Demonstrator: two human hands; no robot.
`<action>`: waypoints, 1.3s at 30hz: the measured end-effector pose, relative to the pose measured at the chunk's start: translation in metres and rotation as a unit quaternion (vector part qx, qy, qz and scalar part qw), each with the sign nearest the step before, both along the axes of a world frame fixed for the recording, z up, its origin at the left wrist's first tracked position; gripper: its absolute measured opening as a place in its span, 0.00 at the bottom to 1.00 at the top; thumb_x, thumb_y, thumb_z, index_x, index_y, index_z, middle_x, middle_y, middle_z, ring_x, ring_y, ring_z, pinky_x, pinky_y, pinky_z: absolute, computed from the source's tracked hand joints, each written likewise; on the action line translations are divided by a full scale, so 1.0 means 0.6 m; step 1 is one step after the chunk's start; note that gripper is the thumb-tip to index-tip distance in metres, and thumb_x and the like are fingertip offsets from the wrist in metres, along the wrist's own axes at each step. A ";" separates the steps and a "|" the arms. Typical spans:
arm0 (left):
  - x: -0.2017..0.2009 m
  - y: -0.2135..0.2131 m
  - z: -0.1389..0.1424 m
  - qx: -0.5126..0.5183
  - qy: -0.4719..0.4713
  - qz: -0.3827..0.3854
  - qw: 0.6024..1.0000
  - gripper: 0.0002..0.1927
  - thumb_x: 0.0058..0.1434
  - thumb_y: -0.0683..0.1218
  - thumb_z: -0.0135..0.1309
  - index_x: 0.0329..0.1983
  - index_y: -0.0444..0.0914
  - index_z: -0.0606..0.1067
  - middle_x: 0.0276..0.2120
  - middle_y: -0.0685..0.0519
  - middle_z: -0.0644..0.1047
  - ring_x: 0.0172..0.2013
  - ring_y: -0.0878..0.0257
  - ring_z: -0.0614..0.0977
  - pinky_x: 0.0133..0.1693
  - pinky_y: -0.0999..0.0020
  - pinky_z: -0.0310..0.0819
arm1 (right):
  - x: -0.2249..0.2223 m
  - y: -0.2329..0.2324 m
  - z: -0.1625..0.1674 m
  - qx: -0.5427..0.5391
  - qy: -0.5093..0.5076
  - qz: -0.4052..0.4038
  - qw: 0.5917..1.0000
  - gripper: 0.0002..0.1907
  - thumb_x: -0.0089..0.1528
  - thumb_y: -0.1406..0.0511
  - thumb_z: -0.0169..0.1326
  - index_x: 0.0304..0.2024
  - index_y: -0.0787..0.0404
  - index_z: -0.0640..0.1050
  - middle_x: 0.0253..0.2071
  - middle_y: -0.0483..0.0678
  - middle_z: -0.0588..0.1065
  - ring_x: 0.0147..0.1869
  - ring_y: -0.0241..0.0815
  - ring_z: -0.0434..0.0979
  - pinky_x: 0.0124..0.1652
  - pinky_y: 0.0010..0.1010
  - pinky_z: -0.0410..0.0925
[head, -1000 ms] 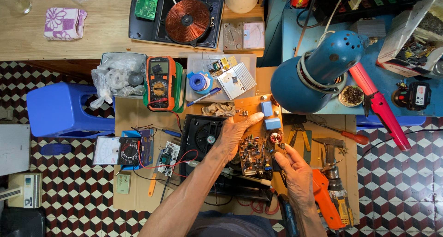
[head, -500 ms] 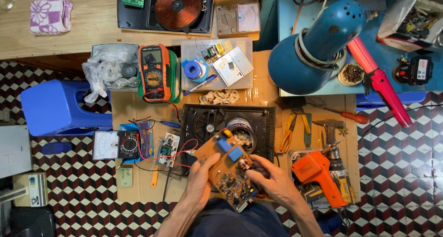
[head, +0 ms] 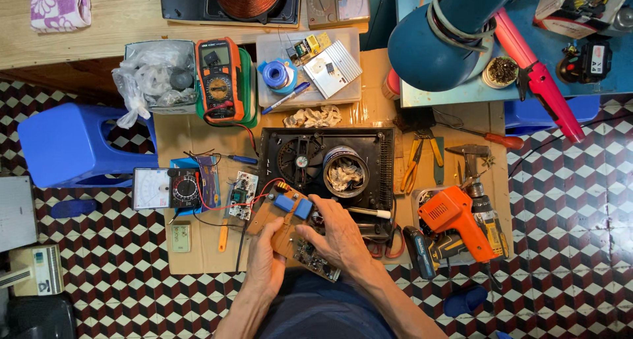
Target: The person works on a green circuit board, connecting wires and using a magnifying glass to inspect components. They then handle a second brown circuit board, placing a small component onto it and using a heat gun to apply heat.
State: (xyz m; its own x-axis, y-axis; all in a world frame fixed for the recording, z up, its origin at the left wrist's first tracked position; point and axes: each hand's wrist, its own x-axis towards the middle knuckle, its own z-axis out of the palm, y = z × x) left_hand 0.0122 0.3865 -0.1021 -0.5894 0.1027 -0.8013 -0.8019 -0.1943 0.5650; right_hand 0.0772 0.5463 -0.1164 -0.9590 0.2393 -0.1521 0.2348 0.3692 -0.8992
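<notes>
circuit board sat at lower centre of the frame, tilted, held off the cardboard sheet between both hands. left hand gripped it from the lower left, fingers curled under the board's edge, thumb on top. right hand lay over the board's right half, fingers bent down onto the components, wrapped around that edge; the exact fingertip contact was hidden under the knuckles. two blue block components stood on the board's upper end, just above the right hand's fingers. red wires ran from that end left toward a small green board and the analog meter. directly above the board, touching or nearly so, lay the open black casing with its fan and a tin inside. right of the hands: orange drill, close; pliers farther up. left of the hands a strip of bare cardboard gave some room, then the tiled floor. blue stool stood at the left, well apart. yellow multimeter at upper centre-left, blue lamp head at upper right.
</notes>
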 end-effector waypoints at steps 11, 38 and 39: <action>0.058 0.038 0.041 0.005 0.261 -0.491 0.831 0.39 0.58 0.54 0.62 0.70 0.40 0.63 0.58 0.46 0.75 0.59 0.55 0.77 0.60 0.57 0.69 | 0.109 0.088 -0.034 -0.420 -0.010 -0.284 0.862 0.26 0.68 0.58 0.49 0.65 0.63 0.69 0.52 0.53 0.78 0.47 0.37 0.79 0.47 0.30 0.77; -0.150 -0.024 0.076 -0.237 0.543 -0.366 0.718 0.55 0.46 0.54 0.73 0.73 0.36 0.58 0.61 0.39 0.67 0.62 0.47 0.72 0.62 0.58 0.69 | 0.202 0.072 -0.024 -0.518 0.175 -0.505 0.668 0.23 0.74 0.56 0.42 0.63 0.66 0.72 0.58 0.58 0.76 0.55 0.49 0.81 0.58 0.37 0.76; -0.140 -0.064 0.088 -0.286 0.526 -0.353 0.719 0.54 0.45 0.54 0.73 0.73 0.36 0.58 0.60 0.40 0.69 0.61 0.48 0.73 0.62 0.57 0.69 | 0.203 0.075 -0.028 -0.512 0.174 -0.506 0.672 0.24 0.74 0.56 0.42 0.63 0.67 0.72 0.58 0.59 0.76 0.56 0.49 0.81 0.59 0.37 0.77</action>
